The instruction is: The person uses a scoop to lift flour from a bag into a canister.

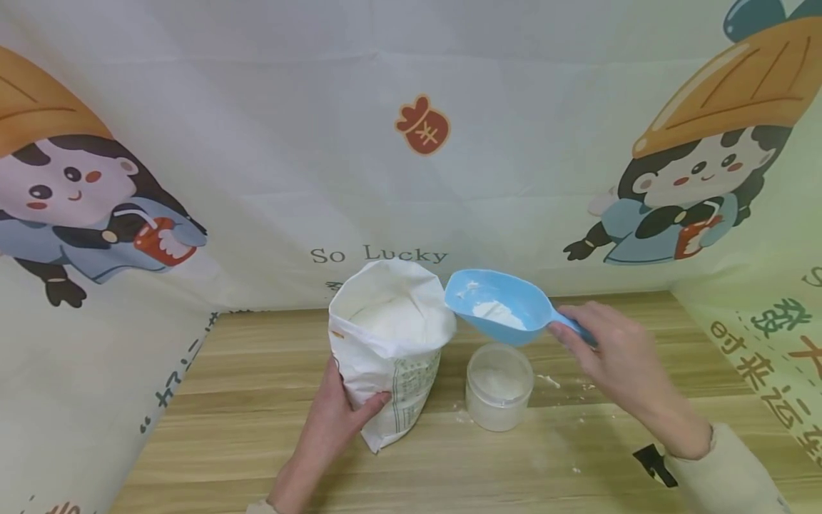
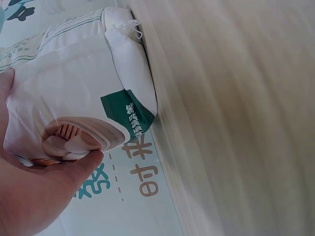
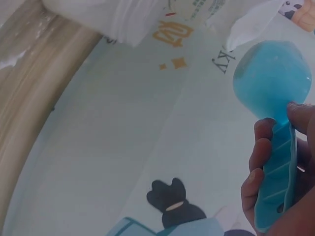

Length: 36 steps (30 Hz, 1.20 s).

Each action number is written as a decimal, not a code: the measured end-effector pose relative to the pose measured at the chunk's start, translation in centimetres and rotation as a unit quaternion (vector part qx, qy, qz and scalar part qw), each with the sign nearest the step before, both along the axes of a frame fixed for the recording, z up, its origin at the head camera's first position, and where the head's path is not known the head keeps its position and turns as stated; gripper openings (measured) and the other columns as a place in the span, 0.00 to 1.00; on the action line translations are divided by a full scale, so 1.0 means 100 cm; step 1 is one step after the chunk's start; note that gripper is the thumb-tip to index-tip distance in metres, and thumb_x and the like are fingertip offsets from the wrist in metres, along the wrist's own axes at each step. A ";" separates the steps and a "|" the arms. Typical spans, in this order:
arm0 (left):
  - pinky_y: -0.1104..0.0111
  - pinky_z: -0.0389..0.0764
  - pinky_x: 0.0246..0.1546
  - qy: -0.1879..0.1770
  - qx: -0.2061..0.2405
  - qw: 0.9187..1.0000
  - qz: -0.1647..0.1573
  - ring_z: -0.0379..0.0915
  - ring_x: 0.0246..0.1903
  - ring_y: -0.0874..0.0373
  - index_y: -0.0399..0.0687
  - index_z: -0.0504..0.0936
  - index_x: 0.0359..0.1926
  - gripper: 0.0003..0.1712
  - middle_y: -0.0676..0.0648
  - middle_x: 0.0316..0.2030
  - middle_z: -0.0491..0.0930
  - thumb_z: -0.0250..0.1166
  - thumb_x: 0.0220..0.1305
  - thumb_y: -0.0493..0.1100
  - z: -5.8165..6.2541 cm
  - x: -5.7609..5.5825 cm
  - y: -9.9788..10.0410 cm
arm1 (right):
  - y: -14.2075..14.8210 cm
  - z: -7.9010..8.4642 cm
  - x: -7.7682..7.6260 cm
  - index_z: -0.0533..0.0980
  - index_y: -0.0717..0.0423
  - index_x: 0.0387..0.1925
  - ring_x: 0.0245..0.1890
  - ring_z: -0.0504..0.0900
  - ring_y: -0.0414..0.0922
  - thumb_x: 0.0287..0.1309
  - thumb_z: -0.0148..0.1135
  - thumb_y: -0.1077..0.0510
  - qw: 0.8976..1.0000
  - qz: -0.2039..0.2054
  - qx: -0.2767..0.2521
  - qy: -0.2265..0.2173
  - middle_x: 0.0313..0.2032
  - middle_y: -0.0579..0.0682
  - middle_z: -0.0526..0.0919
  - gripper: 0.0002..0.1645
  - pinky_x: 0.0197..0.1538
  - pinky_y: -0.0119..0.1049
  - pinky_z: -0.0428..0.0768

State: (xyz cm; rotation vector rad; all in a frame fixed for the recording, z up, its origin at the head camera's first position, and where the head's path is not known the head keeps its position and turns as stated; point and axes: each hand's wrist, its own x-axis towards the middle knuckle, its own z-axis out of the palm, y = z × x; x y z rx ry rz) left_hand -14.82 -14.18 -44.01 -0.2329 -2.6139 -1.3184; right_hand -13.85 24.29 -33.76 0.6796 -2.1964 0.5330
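A blue scoop [image 1: 514, 303] with some white powder in its bowl is held up by my right hand [image 1: 610, 353], fingers wrapped round its handle. In the right wrist view the scoop's underside [image 3: 273, 78] and ribbed handle show. My left hand [image 1: 340, 410] grips the side of an open white flour bag [image 1: 411, 385], which is largely filled with white powder. The left wrist view shows the bag's printed face [image 2: 64, 93] between thumb and fingers. Beneath the scoop, a clear round jar [image 1: 499, 400] with white powder inside stands on the table, just right of the bag.
Spilled powder [image 1: 548, 380] dots the wood-grain table [image 1: 257, 400] around the jar. A black piece [image 1: 656, 464] lies near my right sleeve. Printed cloth walls [image 1: 289, 143] rise at the back and both sides.
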 end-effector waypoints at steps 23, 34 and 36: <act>0.41 0.75 0.60 -0.011 -0.011 1.000 0.006 0.75 0.58 0.35 0.37 0.55 0.75 0.56 0.33 0.59 0.75 0.80 0.56 0.50 -0.001 0.002 -0.001 | 0.055 0.001 0.009 0.87 0.56 0.46 0.28 0.83 0.46 0.76 0.40 0.30 0.996 -0.011 0.092 0.015 0.34 0.48 0.87 0.41 0.28 0.45 0.79; 0.41 0.75 0.59 0.005 -0.018 1.000 0.001 0.75 0.58 0.35 0.36 0.58 0.72 0.53 0.32 0.58 0.75 0.79 0.58 0.51 -0.001 0.002 0.000 | 0.071 0.011 0.006 0.87 0.56 0.40 0.33 0.87 0.51 0.77 0.35 0.29 0.986 0.009 0.164 -0.006 0.35 0.50 0.88 0.45 0.32 0.51 0.84; 0.41 0.75 0.59 0.003 -0.016 1.000 0.002 0.75 0.58 0.36 0.36 0.57 0.73 0.54 0.33 0.58 0.75 0.80 0.57 0.51 -0.001 0.001 0.000 | 0.072 0.013 0.006 0.87 0.56 0.40 0.33 0.87 0.50 0.77 0.34 0.29 0.984 0.012 0.178 -0.007 0.35 0.49 0.88 0.45 0.32 0.50 0.84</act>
